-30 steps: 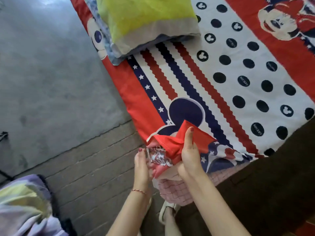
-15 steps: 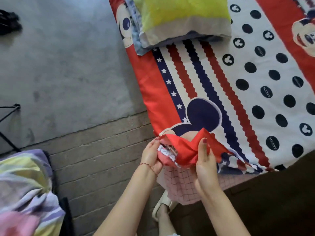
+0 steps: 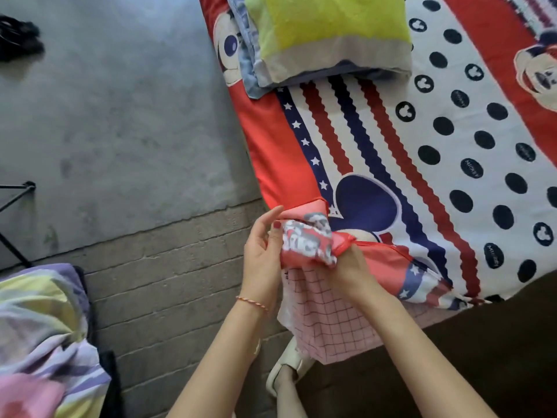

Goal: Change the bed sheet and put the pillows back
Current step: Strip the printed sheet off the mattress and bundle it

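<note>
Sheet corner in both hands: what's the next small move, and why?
Probably pull the bunched sheet corner down over the mattress corner. The left hand pinches it and the right hand grips it, the pink checked mattress is bare below, and the rest of the sheet lies flat.

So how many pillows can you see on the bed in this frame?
2, stacked at the bed's head end: a yellow-green pillow with a grey band on top, and a blue patterned pillow beneath it, only its edge showing. Others may lie outside the frame.
</note>
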